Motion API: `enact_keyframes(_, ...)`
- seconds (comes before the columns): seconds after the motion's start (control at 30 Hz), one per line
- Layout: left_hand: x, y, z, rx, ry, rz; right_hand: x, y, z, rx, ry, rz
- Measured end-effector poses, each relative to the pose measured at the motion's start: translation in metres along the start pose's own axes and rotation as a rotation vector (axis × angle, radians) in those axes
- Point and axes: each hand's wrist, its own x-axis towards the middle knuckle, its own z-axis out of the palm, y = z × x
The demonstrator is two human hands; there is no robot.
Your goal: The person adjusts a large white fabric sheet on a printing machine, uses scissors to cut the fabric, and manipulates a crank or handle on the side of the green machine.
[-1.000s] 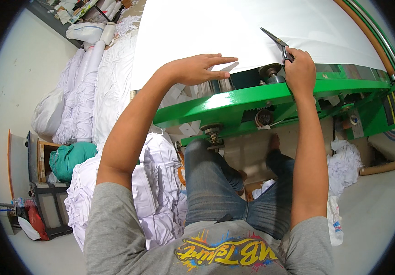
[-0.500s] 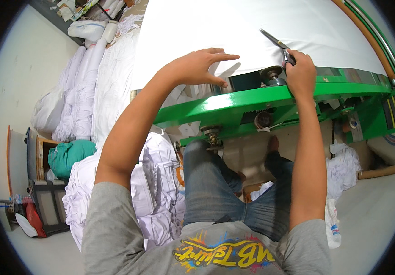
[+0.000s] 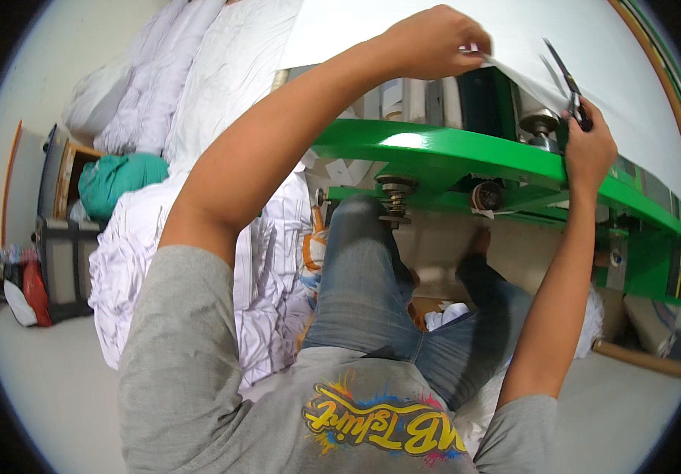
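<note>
A wide sheet of white fabric point(image 3: 623, 85) lies across the top of a green machine frame point(image 3: 443, 152). My left hand point(image 3: 439, 43) pinches the near edge of that sheet and lifts it, so the edge slants down toward the right. Held by the handles in my right hand point(image 3: 592, 150) is a pair of dark scissors point(image 3: 566, 73), blades pointing away from me over the fabric and looking slightly parted. My right wrist is close above the green rail. Below the raised edge, rolls and dark parts inside the machine show.
Heaps of white cloth point(image 3: 139, 276) lie to my left, beside a green bundle point(image 3: 119, 183) and a dark crate point(image 3: 71, 268). A spring-loaded knob point(image 3: 396, 197) juts out near my knee. A cardboard tube point(image 3: 645, 359) lies on the floor at right.
My left hand, open before, has moved right and away and now grips the fabric edge, lifting it. The view has shifted; my right hand still holds the scissors, now farther right in view.
</note>
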Motion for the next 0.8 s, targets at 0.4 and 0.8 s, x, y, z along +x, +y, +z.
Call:
enact_keyframes(0.4, 0.011, 0.006, -0.004, -0.066, 0.021, -0.105, 0.003, 0.016, 0.002, 0.073, -0.008, -0.005)
enact_keyframes(0.8, 0.011, 0.013, -0.01, -0.034, 0.08, -0.094, 0.002, 0.012, 0.001, 0.021, 0.057, -0.039)
